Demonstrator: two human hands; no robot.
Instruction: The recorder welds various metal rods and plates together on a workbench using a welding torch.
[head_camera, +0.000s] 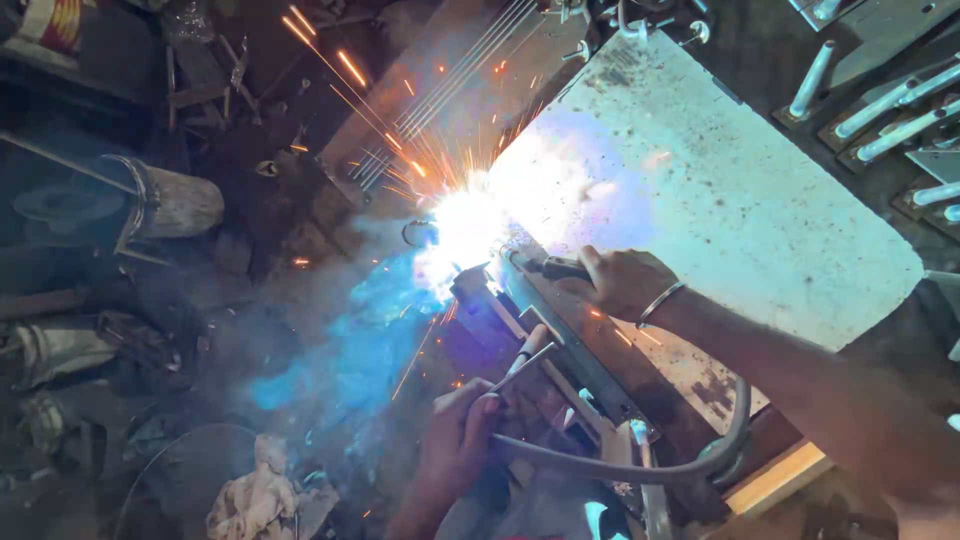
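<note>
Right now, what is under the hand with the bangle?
The right hand presses on a long metal frame lying on a speckled metal sheet. Glare from the welding arc hides the frame's far end.

Your left hand (460, 440): low in centre of view, forearm rising from bottom edge, fingers curled shut in fist, thumb side up, knuckles toward you. Your right hand (620, 283): higher, right of centre, arm stretched in from right edge, nearly straight, bangle on wrist, palm down, fingers closed in firm grip. Hands apart, not touching.
</note>
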